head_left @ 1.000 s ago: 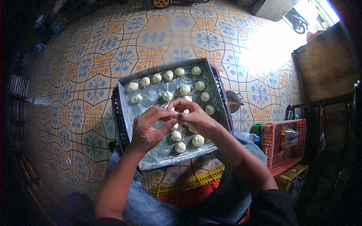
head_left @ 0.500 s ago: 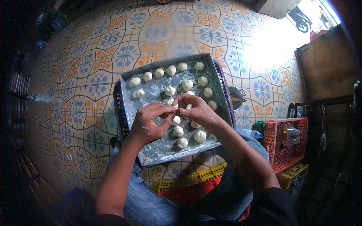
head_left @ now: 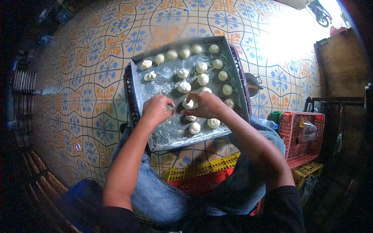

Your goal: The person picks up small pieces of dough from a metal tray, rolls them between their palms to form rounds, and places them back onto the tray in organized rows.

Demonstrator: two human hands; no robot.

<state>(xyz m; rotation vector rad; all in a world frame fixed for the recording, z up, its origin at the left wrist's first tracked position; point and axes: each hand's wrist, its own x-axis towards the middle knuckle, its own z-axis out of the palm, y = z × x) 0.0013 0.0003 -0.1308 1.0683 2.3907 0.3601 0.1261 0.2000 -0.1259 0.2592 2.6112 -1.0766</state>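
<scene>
Hands parted; dough ball (head_left: 189, 104) now in right hand (head_left: 206, 105) fingers (head_left: 193, 113).

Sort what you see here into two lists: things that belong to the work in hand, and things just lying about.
In use:
left hand
right hand
dough ball held between the two hands
baking tray
rows of dough balls on the tray

Lying about:
red basket
yellow crate
dark pot beside the tray
</scene>
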